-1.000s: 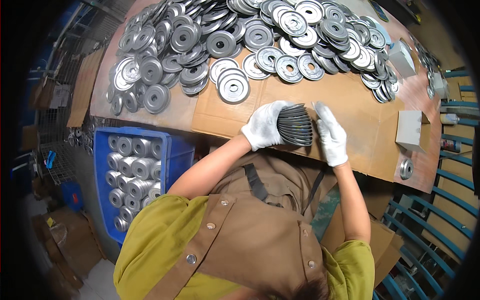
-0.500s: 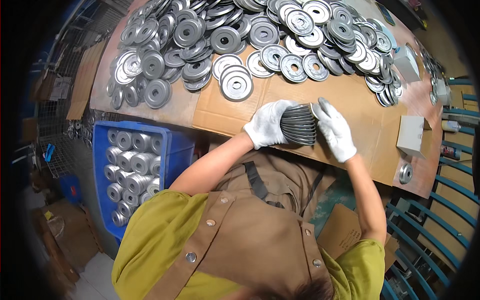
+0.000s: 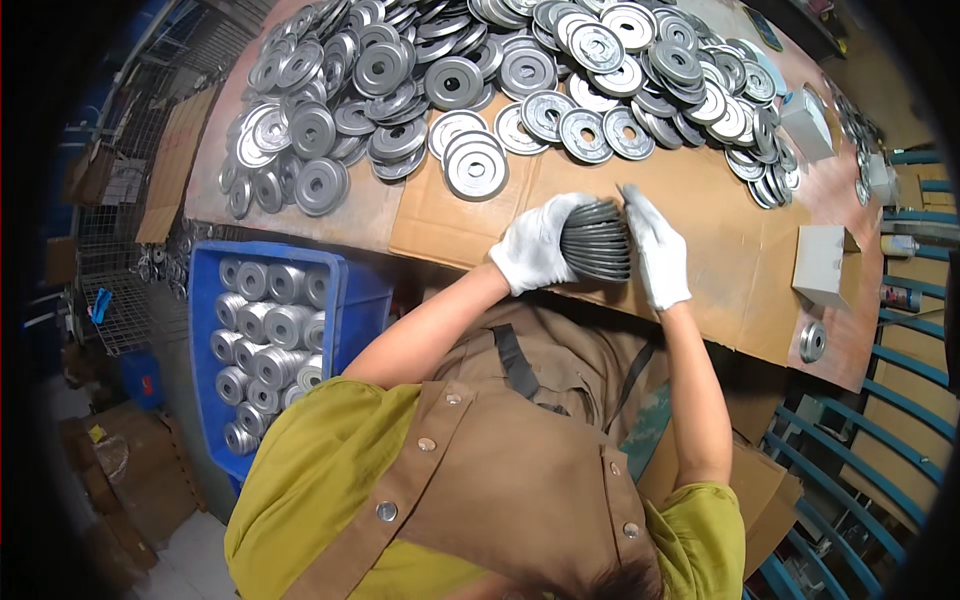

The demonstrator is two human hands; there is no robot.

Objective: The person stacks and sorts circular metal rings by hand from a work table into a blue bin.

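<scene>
White work gloves cover both my hands. My left hand (image 3: 538, 246) is wrapped round the left end of a stack of dark grey metal discs (image 3: 598, 243), held on edge over the front of the table. At the stack's right end, my right hand (image 3: 659, 256) stands upright with its fingers stretched out, the palm side facing the discs. Whether the palm touches the last disc cannot be made out. Beyond my hands lies a big heap of loose grey discs with centre holes, among them a dark disc (image 3: 452, 83) and a shinier disc (image 3: 475, 166) near its front.
Flattened cardboard (image 3: 740, 240) covers the table's front part. A blue crate (image 3: 338, 300) at the left holds several rows of stacked discs. On the right stand a white box (image 3: 822, 268) and a small metal piece (image 3: 812, 342). Teal slatted racks (image 3: 915, 360) lie farther right.
My right hand has moved slightly left and turned, its fingers straightening beside the stack's right end. The left hand keeps its hold on the discs.
</scene>
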